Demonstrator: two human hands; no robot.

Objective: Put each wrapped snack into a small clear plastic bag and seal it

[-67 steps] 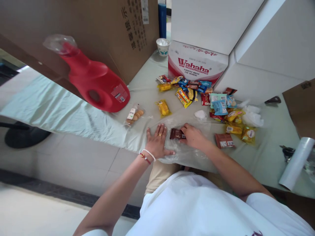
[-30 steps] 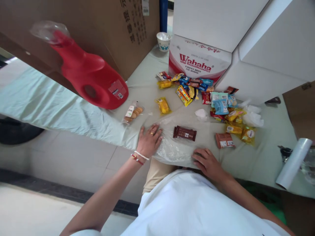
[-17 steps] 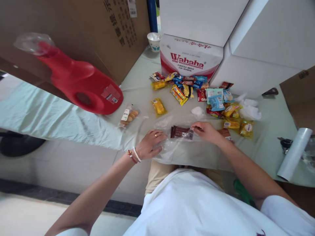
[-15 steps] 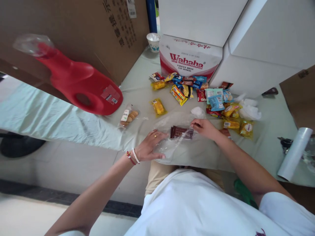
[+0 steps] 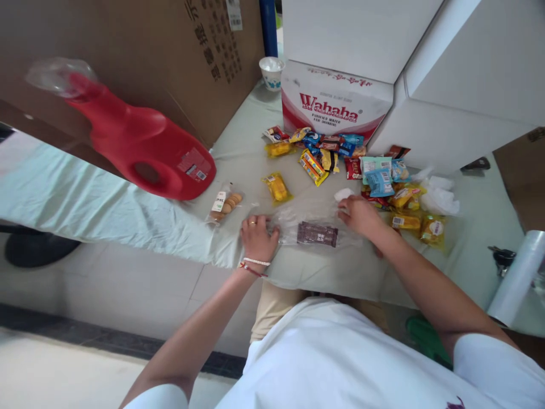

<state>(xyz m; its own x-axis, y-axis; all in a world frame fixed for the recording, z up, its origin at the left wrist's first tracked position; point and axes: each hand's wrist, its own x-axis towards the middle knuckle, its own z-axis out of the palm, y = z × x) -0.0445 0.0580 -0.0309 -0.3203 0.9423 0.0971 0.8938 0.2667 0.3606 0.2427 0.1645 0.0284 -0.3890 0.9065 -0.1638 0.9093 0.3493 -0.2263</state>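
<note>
A brown snack packet (image 5: pixel 317 234) lies wrapped under clear plastic film (image 5: pixel 298 218) on the pale green table (image 5: pixel 238 165). My left hand (image 5: pixel 256 237) pinches the film's left end, fingers curled. At the film's right end my right hand (image 5: pixel 360 215) is closed on the plastic. A pile of colourful snack packets (image 5: pixel 340 156) lies just beyond, with a yellow packet (image 5: pixel 277 188) and a cookie pack (image 5: pixel 225 203) set apart to the left.
A red detergent jug (image 5: pixel 140 145) lies on the table's left part. A Wahaha carton (image 5: pixel 334 108), white boxes (image 5: pixel 447 74), a brown carton (image 5: pixel 170 51) and a paper cup (image 5: pixel 271 72) stand behind. A roll of clear film (image 5: pixel 517 275) lies at the right edge.
My right hand let go of the brown packet, drew back to the table edge, then returned and folded the film over the packet. Both hands now grip the film's ends.
</note>
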